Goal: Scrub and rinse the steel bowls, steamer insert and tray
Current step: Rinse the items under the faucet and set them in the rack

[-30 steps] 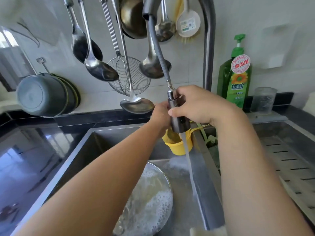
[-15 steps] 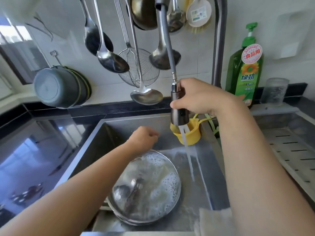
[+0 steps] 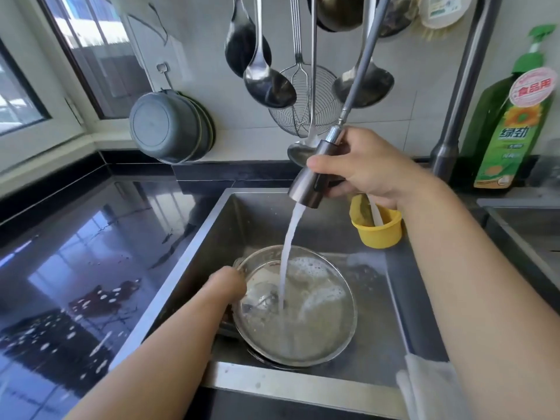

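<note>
Right hand (image 3: 368, 168) grips the pull-out sprayer head (image 3: 315, 177); left hand (image 3: 228, 283) holds the soapy steel bowl's (image 3: 303, 328) rim. Tilting could splash suds onto the worktop (image 3: 75, 268).

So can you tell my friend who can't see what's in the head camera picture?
A right hand holds a pull-out tap sprayer, pouring water into a soapy steel bowl in the sink. The left hand is at the bowl's rim. Ladles hang on the wall behind.
</note>
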A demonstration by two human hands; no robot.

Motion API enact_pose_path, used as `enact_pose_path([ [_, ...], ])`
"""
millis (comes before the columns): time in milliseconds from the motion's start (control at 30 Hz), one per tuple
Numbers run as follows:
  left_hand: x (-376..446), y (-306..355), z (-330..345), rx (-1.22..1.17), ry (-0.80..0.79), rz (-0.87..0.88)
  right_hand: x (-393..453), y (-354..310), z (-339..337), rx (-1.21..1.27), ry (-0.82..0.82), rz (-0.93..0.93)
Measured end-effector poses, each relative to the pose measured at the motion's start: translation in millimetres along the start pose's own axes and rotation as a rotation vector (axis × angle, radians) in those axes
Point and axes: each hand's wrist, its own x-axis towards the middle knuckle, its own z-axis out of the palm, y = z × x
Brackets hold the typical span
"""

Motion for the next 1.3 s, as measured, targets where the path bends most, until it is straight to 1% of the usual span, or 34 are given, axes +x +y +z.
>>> enact_pose_path([
  [67,1.3,-5.6,-1.8,-0.227,-0.13,-0.09,2.4,0.7,8.5,0.027,0.028,-0.019],
  [100,0.5,-6.7,-3.1,-0.373,-0.163,-0.132,3.2,1.4,11.9,0.033,0.04,-0.027],
  [167,-0.1,-6.8,-7.8,-0.631,-0.152,-0.159,4.4,1.9,15.7,0.045,0.072,-0.038],
  [233,0.5,-2.0,-13.9,-0.814,-0.104,-0.138,5.0,1.9,17.7,0.045,0.104,-0.04],
  [333,1.5,5.6,-17.7,-0.957,-0.004,-0.049,4.0,1.2,17.2,0.039,0.109,-0.032],
  [433,-0.2,7.4,-19.8,-1.075,-0.02,0.052,2.6,-1.8,14.2,0.031,0.079,-0.023],
  [533,-4.2,11.2,-22.1,-1.088,-0.03,0.178,1.6,-3.6,13.2,0.018,0.067,-0.017],
  [667,-7.4,17.9,-21.7,-1.116,-0.024,0.285,3.0,-2.8,19.1,0.021,0.1,-0.041],
  [767,-9.4,19.1,-21.1,-1.129,-0.018,0.328,4.7,-0.9,21.5,0.023,0.116,-0.059],
  [1067,-11.9,20.6,-20.0,-1.049,0.009,0.417,14.2,11.9,22.4,0.011,0.188,-0.095],
  [1300,-15.3,23.9,-17.7,-0.97,-0.017,0.513,20.1,17.7,25.3,-0.112,0.3,-0.146],
])
